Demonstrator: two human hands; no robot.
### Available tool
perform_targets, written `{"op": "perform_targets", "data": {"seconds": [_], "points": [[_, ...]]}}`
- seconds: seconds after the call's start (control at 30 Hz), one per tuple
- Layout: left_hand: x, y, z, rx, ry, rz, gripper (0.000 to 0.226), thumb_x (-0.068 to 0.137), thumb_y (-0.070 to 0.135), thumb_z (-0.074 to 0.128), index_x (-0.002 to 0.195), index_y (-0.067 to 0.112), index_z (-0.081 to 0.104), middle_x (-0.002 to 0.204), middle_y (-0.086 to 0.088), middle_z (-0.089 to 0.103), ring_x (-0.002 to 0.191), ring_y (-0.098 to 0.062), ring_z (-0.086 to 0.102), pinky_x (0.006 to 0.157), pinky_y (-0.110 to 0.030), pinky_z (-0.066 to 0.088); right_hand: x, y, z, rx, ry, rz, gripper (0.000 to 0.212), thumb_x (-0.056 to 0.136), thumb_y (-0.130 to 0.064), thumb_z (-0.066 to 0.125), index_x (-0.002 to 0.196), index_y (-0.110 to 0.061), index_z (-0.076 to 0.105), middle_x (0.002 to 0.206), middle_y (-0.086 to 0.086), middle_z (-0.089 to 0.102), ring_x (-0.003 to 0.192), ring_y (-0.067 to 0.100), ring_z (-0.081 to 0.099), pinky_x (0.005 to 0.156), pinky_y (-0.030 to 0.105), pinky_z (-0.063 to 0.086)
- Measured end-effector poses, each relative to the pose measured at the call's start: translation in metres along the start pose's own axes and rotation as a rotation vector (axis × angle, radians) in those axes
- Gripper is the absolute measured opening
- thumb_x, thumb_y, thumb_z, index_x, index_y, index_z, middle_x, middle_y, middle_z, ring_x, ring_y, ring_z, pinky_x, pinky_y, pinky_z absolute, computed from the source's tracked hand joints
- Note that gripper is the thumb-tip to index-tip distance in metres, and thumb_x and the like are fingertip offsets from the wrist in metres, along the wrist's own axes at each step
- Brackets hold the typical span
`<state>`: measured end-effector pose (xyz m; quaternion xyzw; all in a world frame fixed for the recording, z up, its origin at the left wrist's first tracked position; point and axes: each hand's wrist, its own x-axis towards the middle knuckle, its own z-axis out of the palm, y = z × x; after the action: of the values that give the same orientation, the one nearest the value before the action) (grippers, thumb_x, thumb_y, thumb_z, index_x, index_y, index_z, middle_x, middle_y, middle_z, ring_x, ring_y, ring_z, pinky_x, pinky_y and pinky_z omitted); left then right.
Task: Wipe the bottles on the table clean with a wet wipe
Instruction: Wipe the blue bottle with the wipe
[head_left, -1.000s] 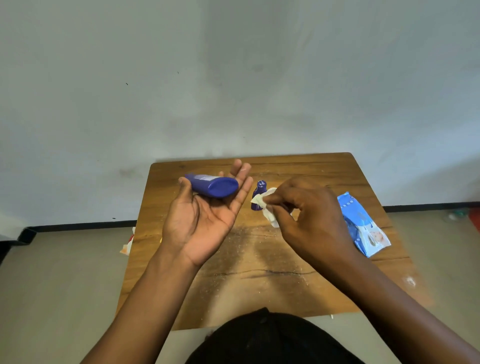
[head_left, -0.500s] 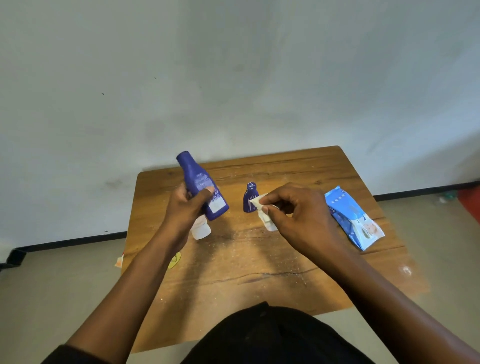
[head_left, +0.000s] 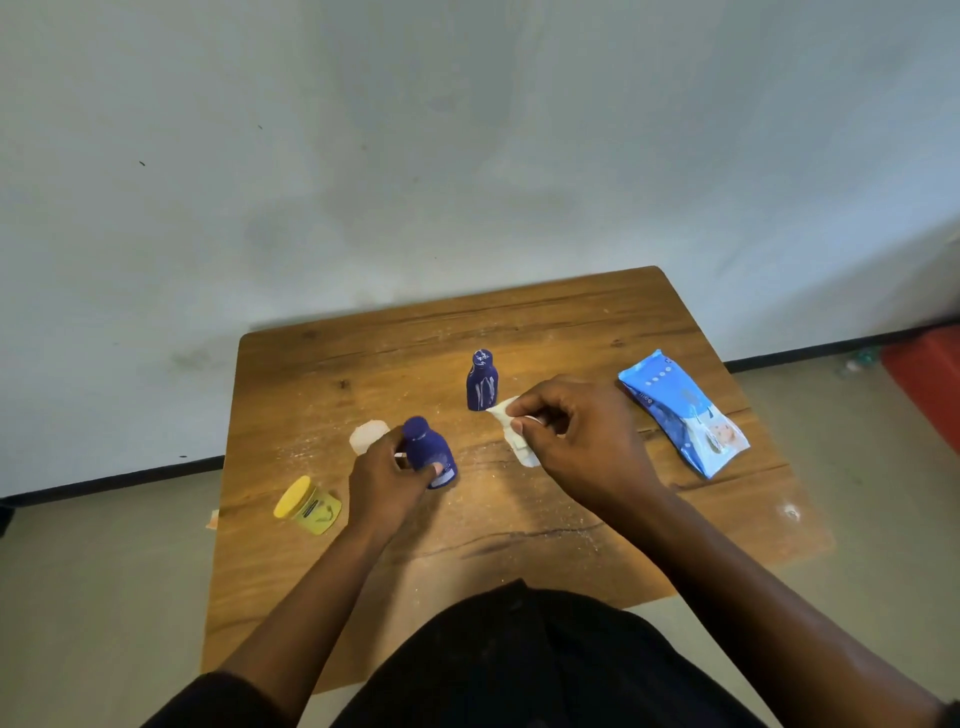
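The wooden counter (head_left: 519, 322), dusted with pale specks, stands against a plain grey wall (head_left: 467, 130). The left hand (head_left: 387, 480) is clamped on a blue bottle (head_left: 428, 452), seemingly upright. The right hand (head_left: 582, 441) pinches a wet wipe (head_left: 514, 441); just beyond it stands a streaked blue bottle (head_left: 481, 380).

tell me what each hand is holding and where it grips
The left hand grips the larger blue bottle around its lower body. The right hand pinches the white wet wipe near its upper edge.
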<state>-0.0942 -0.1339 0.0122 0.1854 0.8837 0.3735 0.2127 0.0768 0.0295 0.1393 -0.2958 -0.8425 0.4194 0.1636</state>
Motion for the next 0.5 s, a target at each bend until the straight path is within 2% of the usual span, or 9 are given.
{"op": "perform_targets", "data": {"seconds": [0.1,0.17,0.4,0.5], "points": [[0.000,-0.012,0.010,0.074,-0.012,-0.003,0.053,0.078,0.024,0.089,0.126,0.019,0.066,0.110,0.003,0.071,0.102,-0.021,0.069,0.083,-0.031,0.048,0.001,0.001,0.006,-0.011,-0.035,0.009,0.017,0.093,-0.014,0.077,0.107,-0.022,0.080,0.098,-0.010,0.073,0.085,0.000,0.063,0.070,0.011,0.048],[-0.001,-0.019,0.016,0.122,-0.025,0.008,0.053,0.081,0.024,0.088,0.127,0.019,0.064,0.114,0.001,0.071,0.105,-0.022,0.069,0.086,-0.034,0.052,0.003,0.001,0.011,-0.023,-0.060,0.008,0.017,0.093,-0.015,0.077,0.109,-0.021,0.080,0.100,-0.010,0.073,0.085,-0.002,0.061,0.069,0.010,0.045],[-0.005,-0.030,0.021,0.178,-0.057,0.103,0.047,0.083,0.023,0.085,0.125,0.022,0.065,0.104,0.008,0.066,0.101,-0.023,0.068,0.085,-0.034,0.052,0.009,0.001,0.023,-0.033,-0.086,-0.005,0.015,0.093,-0.015,0.077,0.107,-0.020,0.080,0.101,-0.008,0.074,0.086,0.002,0.064,0.069,0.010,0.045],[-0.006,-0.032,0.023,0.181,-0.033,0.104,0.048,0.083,0.023,0.085,0.126,0.022,0.065,0.112,0.001,0.072,0.103,-0.023,0.068,0.085,-0.035,0.052,0.010,0.002,0.027,-0.027,-0.086,-0.007,0.014,0.092,-0.014,0.078,0.105,-0.018,0.080,0.101,-0.007,0.074,0.086,0.003,0.065,0.070,0.010,0.046]]}}
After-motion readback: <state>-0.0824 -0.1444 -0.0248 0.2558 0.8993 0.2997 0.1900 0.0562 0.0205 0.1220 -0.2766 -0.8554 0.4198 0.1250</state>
